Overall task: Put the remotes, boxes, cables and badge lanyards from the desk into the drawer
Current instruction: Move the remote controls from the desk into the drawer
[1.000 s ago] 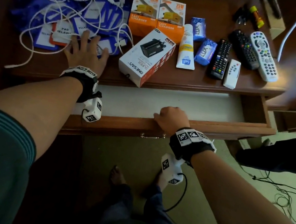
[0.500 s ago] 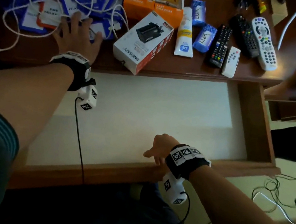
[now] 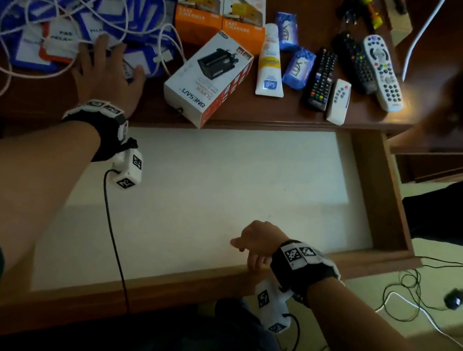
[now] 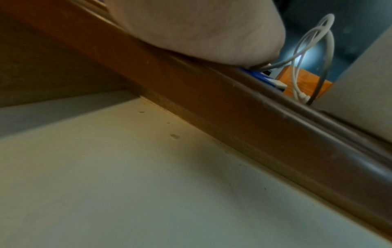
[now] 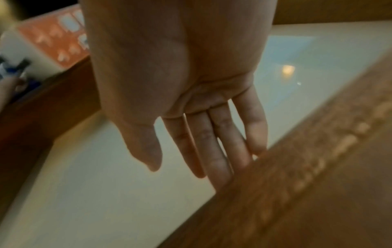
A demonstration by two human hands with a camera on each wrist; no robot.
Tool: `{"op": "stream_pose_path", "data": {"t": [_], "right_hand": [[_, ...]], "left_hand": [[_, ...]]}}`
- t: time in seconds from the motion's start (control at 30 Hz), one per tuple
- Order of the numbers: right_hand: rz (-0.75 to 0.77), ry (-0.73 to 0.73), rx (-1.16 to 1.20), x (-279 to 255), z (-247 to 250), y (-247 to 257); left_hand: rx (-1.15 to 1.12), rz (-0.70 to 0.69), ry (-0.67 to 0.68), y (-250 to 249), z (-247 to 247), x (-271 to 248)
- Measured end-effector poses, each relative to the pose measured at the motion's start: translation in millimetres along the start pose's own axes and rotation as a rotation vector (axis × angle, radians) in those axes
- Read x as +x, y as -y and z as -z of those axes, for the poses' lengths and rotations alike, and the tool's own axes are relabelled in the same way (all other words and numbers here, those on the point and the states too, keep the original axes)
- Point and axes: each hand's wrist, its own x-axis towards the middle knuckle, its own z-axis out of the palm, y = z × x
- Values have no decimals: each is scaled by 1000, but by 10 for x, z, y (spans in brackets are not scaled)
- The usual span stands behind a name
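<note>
Over the drawer (image 3: 366,178) (pulled out), right hand (image 3: 259,240) hangs slack.

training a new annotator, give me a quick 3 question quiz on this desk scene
1. True or false: the drawer already holds a remote.
2. How many remotes lie on the desk?
3. The left hand rests on: A) the white box B) the lanyards and cables C) the drawer front.

Key
1. False; only its pale bottom shows.
2. Four.
3. B. The right hand is open, fingers straight at the drawer front.
</note>
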Motion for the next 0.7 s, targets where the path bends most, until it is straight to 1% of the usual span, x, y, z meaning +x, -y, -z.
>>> {"op": "stream_pose_path", "data": {"t": [0.07, 0.13, 0.2, 0.3, 0.37, 0.4, 0.47, 0.5, 0.53, 0.57, 0.63, 0.7], "right_hand": [[-11, -20, 114, -50, -35, -26], [-12, -41, 354, -93, -53, -78], [12, -108, 572, -135, -22, -163], [40, -249, 799, -239, 103, -311], [36, -321, 890, -326, 208, -418], [32, -346, 925, -369, 263, -473], [33, -387, 982, -441, 374, -593], [43, -405, 1002, -464, 429, -659], [56, -421, 1017, -476, 484, -725], [68, -437, 1030, -480, 549, -795], [82, -481, 1065, -474, 696, -928], [95, -536, 1086, -449, 877, -1062]], "left_hand": [[-16, -19, -39, 2, 14, -31], [-41, -40, -71, 4, 47, -72], [-101, -41, -96, -7, 86, -111], [-235, 65, -143, -124, 215, -251], [-327, 137, -175, -284, 333, -389], [-376, 139, -209, -386, 391, -466], [-484, 61, -302, -617, 457, -615], [-543, -5, -326, -753, 465, -685], [-604, -78, -317, -906, 475, -767], [-666, -148, -276, -1081, 476, -847], [-789, -286, -149, -1460, 482, -998], [-857, -363, -7, -1843, 435, -1083]]}}
